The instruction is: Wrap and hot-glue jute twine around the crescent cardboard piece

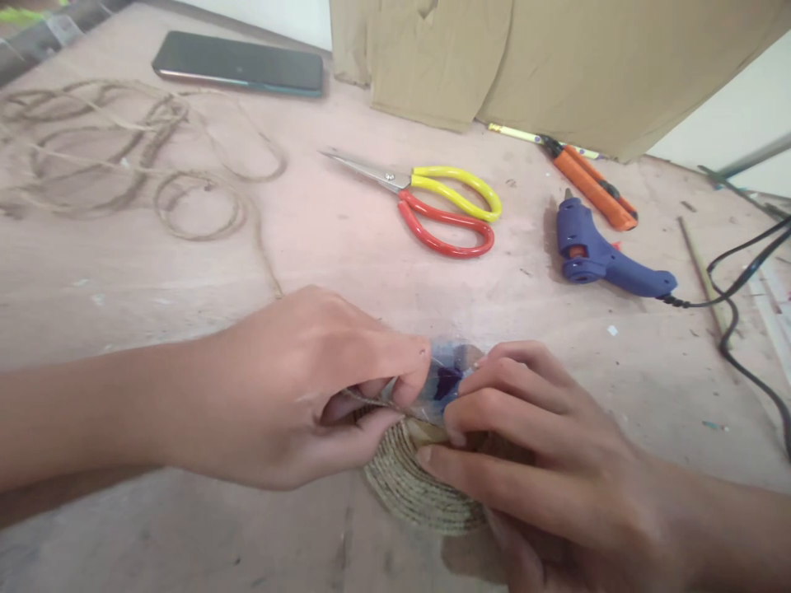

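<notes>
A round piece wound with rows of jute twine (414, 494) lies under both hands near the front of the table. A clear plastic part (446, 354) with a bluish tint rises from it, partly covered by fingers. My left hand (297, 387) is closed, pinching a thin strand of twine (374, 399) against the piece. Curled over the right side of the coiled piece, my right hand (549, 445) steadies it, with fingertips on the plastic and thumb near the coil's inner edge. The underside of the piece is hidden.
Loose twine (198, 206) sprawls at left, below a phone (241, 64). Scissors (426, 202) lie mid-table. A blue glue gun (609, 255) with a black cord (735, 284), an orange cutter (593, 188), a pencil (516, 133) and a stick (701, 263) are at right. Cardboard (556, 66) stands behind.
</notes>
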The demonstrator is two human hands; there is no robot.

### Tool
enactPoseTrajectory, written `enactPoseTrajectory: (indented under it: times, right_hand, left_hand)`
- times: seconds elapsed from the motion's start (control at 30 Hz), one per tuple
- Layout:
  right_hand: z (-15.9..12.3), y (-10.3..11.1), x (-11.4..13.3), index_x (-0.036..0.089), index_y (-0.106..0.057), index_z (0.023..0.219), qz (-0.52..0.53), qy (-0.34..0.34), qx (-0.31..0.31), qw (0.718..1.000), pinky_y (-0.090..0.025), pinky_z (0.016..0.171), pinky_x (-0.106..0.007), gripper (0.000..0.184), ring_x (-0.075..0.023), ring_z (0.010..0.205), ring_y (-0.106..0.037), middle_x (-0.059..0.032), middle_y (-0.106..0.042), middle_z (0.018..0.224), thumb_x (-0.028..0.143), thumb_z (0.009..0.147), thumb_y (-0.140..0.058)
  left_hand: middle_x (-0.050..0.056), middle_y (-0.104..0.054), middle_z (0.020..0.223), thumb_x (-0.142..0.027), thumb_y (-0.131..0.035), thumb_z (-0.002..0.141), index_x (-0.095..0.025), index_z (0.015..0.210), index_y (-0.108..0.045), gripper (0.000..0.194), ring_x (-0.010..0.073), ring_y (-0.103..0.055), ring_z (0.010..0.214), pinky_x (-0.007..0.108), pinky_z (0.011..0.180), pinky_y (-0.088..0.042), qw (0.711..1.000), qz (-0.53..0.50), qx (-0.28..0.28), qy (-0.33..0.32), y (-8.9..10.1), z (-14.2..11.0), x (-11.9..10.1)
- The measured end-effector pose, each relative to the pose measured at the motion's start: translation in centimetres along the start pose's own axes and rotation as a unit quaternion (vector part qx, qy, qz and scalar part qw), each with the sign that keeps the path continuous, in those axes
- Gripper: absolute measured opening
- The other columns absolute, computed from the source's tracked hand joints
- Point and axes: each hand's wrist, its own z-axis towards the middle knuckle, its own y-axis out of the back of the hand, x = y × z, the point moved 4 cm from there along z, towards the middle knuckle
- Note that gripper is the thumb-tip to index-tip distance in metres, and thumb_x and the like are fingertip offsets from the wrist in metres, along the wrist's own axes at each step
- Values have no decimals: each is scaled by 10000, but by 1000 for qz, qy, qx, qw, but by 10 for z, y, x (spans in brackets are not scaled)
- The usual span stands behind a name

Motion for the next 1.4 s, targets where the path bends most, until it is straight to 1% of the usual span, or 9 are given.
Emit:
enactPoseTrajectory:
  times: [0.1,0.27,0.4,0.6,0.77,0.97,1.17,1.3,1.4]
  right_hand:
    - [2,0,-4,162,-763,1277,-2,4,-2,1000,-489,986,-489,292,-236,1018,-673,-46,-765,1064,115,1051,-585]
    - [3,3,-6,112,-742,1296,-9,63,-28,998,-517,958,-476,346,-235,988,-701,-53,-794,1066,135,958,-666]
    - [3,4,-11,158,-735,1319,15,34,-22,999,-542,1048,-473,432,-236,1023,-732,-45,-799,1099,120,895,-663]
    - [2,3,-10,152,-750,1346,15,39,0,999,-545,1062,-503,395,-253,1026,-718,-47,-776,1104,161,952,-722]
    - [0,0,-5,170,-766,1327,14,-11,5,1000,-518,1100,-509,388,-243,1040,-680,-48,-743,1100,93,975,-623]
    - [1,0,-8,185,-741,1322,16,-36,5,999,-504,1208,-516,342,-244,1118,-695,-48,-783,1173,126,1017,-598]
    - [4,2,-9,150,-717,1392,11,23,28,999,-519,1092,-497,359,-244,1062,-685,-57,-780,1171,206,1043,-656]
    - [1,2,-7,154,-711,1437,-43,25,56,997,-503,1113,-522,345,-270,1096,-674,-65,-788,1185,316,1133,-698]
    - [0,1,-6,146,-712,1427,-48,41,40,997,-499,1136,-514,320,-265,1101,-680,-63,-804,1189,323,1173,-634]
  left_hand:
    - [-72,-609,716,-72,-611,993,-257,926,-535,211,132,-545,617,298,602,-414,1000,21,-10,-2,1,-1,0]
    - [-62,-624,720,-113,-659,1025,-241,881,-583,207,128,-572,642,308,610,-404,998,43,-40,-9,0,-3,1]
    - [-79,-615,702,-163,-708,1039,-233,856,-602,224,104,-559,622,300,585,-383,998,34,-45,6,-5,-3,5]
    - [-81,-631,725,-122,-662,1037,-243,896,-582,202,106,-582,640,293,603,-407,999,27,-23,13,-3,-2,4]
    - [-59,-618,724,-113,-615,1065,-255,915,-579,209,140,-578,645,320,602,-413,999,31,-3,7,-1,-2,3]
    - [-47,-630,753,-137,-579,1108,-250,898,-567,238,150,-570,654,336,616,-403,999,49,7,-3,-1,-1,2]
    - [-44,-618,734,-121,-584,1095,-236,854,-517,275,148,-548,642,338,613,-384,999,49,17,-7,-1,0,0]
    - [-39,-597,747,-79,-569,1074,-242,851,-452,299,160,-537,650,361,613,-347,998,56,19,-18,-2,1,-1]
    - [-46,-597,768,-68,-570,1071,-244,863,-433,305,163,-534,668,377,623,-330,998,64,17,-25,-2,0,-1]
